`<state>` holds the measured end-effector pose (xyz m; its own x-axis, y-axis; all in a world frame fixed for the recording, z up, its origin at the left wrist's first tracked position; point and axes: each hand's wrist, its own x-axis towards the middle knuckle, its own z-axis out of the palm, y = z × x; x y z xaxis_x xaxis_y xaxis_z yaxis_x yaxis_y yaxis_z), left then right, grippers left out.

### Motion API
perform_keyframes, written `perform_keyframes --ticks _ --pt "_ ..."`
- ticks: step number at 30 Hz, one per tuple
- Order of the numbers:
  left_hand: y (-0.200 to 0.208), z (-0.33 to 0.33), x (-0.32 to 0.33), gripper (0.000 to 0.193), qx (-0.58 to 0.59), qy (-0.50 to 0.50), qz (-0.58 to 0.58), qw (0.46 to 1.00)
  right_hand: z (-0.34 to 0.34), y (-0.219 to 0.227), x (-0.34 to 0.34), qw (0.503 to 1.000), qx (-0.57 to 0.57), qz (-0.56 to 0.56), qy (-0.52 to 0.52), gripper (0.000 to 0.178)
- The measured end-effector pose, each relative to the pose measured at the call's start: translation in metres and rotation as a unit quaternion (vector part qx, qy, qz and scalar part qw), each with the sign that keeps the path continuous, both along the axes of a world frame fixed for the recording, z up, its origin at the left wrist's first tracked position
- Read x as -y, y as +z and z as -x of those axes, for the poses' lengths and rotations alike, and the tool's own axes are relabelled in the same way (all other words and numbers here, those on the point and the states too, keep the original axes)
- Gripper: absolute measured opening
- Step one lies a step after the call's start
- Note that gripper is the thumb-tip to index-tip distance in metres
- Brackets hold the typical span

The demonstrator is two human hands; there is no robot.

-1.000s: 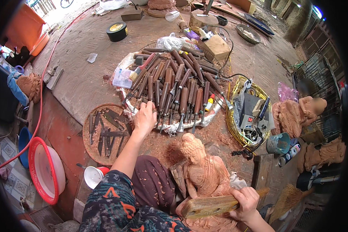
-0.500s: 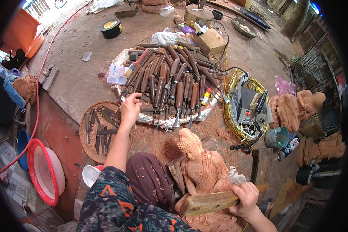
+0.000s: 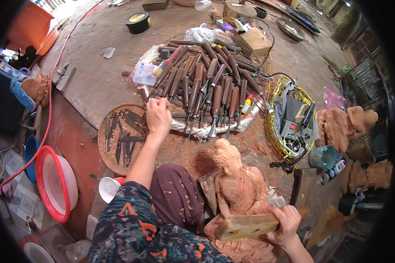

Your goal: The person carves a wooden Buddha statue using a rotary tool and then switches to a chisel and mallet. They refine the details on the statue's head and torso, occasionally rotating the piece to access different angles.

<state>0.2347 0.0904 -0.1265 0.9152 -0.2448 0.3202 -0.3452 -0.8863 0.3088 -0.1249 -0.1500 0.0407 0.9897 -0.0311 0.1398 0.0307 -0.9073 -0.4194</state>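
In my right hand (image 3: 285, 224) is a flat wooden block (image 3: 248, 226) with holes, fingers closed round its right end. It lies across the lap of a carved seated wooden figure (image 3: 239, 186), which leans against a piece of wood near my knee. My left hand (image 3: 159, 116) reaches to the near left edge of a round tray (image 3: 191, 130) with a whitish rim. Its fingers are curled by the tool tips; whatever they grip is hidden. Heaped on the tray are several wood-handled carving chisels (image 3: 217, 103).
Left of my arm lies a round woven tray (image 3: 104, 151) with dark blades (image 3: 126, 139). A white cup (image 3: 109, 188) and a red-rimmed basin (image 3: 57, 184) stand nearer. At right are a yellow wire basket (image 3: 274, 140) with an electric device, a bucket (image 3: 322, 156) and more carvings (image 3: 333, 127).
The whole view has shifted, so the scene sits further right and higher. My left hand has turned, its fingers now curled down at the tray edge. The right hand keeps the wooden block.
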Motion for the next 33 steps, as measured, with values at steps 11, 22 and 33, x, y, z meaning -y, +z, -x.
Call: perform_keyframes --ticks 11,22,33 --pt "-0.005 0.025 0.030 0.016 -0.202 -0.042 0.063 0.977 0.004 -0.004 0.002 1.000 0.010 -0.007 0.002 0.048" --pt "-0.005 0.020 -0.001 0.012 -0.224 -0.030 0.190 0.956 0.005 -0.005 0.002 1.000 0.020 -0.003 0.002 0.050" --pt "-0.001 0.027 -0.015 0.017 -0.213 -0.020 0.247 0.945 0.001 -0.002 0.001 1.000 0.029 -0.009 0.006 0.047"
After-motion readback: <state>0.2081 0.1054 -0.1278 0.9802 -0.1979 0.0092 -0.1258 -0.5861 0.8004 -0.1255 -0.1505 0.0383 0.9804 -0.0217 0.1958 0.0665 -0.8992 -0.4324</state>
